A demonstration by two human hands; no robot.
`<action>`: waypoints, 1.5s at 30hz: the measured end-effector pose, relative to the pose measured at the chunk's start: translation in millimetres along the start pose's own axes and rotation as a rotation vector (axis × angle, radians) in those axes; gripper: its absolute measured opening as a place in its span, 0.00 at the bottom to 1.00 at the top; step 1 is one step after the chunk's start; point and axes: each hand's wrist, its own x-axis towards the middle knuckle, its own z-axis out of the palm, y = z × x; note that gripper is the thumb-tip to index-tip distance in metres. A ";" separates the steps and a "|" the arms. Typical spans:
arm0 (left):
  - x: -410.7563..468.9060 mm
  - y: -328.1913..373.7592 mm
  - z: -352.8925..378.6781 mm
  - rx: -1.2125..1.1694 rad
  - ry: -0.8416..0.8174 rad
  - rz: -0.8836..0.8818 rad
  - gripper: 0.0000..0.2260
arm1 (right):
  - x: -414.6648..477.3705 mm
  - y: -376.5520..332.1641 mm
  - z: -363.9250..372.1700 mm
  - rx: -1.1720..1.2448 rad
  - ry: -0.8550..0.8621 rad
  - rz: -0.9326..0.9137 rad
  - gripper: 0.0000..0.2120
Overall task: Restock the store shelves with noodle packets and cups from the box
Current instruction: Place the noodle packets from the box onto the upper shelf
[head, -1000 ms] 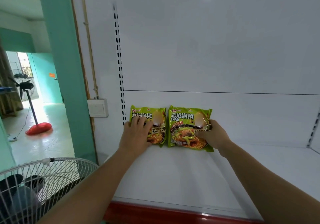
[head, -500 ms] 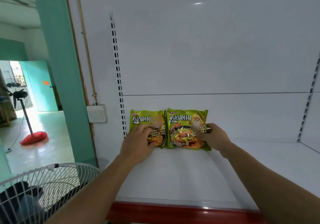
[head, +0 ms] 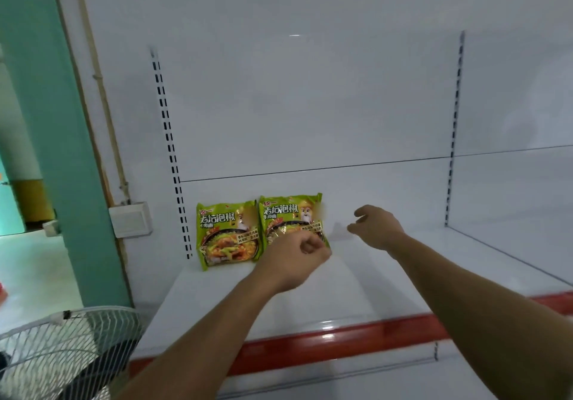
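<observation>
**Noodle packets, green, two.**
- The first packet (head: pixel 228 233) stands just beside the slotted post (head: pixel 173 164), at the back of the shelf (head: pixel 341 294). It is upright, faces you and leans on the rear panel.
- The second packet (head: pixel 291 213) stands next out from the post, side by side with the first. Its long side is also vertical.

**Your left hand (head: pixel 294 257).** It is a little farther from the post, in front of the second packet's lower corner and covering it. The grip is curled into a fist with nothing showing inside. Blur hides whether the knuckles touch the wrapper.

**Your right hand (head: pixel 376 227).** It is farther again from the post, clear of both packets and over bare shelf. The grip is slack, with fingers loosely bent and holding nothing.

**Judgement.** Both packets look placed. The row runs away from the post, so the next slot is probably the bare shelf past the second packet, and your right hand is nearer to it. Bring the next packet in upright and slide it toward the post until the edges meet. The box is not in view.

**Also present.** A wall switch (head: pixel 130 218) and a fan guard (head: pixel 62 347) sit on the post's other side, off the shelf.
</observation>
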 end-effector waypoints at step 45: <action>-242.2 80.0 613.0 -0.030 -0.990 -0.713 0.09 | -270.7 598.4 -86.5 -0.021 -0.400 0.588 0.14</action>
